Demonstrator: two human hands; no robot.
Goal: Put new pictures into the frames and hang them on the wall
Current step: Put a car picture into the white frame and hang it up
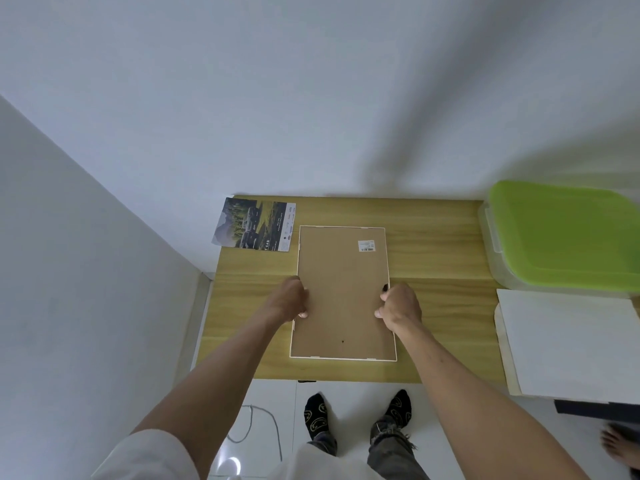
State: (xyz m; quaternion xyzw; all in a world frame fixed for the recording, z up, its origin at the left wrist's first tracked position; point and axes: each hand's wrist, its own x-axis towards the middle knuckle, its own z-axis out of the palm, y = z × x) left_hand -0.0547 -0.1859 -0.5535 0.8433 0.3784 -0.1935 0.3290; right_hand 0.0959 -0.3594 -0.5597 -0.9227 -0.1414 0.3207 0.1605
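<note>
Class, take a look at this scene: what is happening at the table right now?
A person stands at a wooden table with a picture frame lying face down, its brown backing up. The left hand grips the frame's left edge and the right hand grips its right edge. A printed picture lies beside the frame's far left corner, not yet put in. A green-lidded box sits at the right.

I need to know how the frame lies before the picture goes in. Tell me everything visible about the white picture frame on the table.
The white-edged rectangular picture frame lies flat and face down on the light wooden table, long side running away from the person. Its brown fibreboard backing shows, with a small white barcode label near the far right corner and a dark dot near the close end. The left hand and right hand grip its long edges.
</note>
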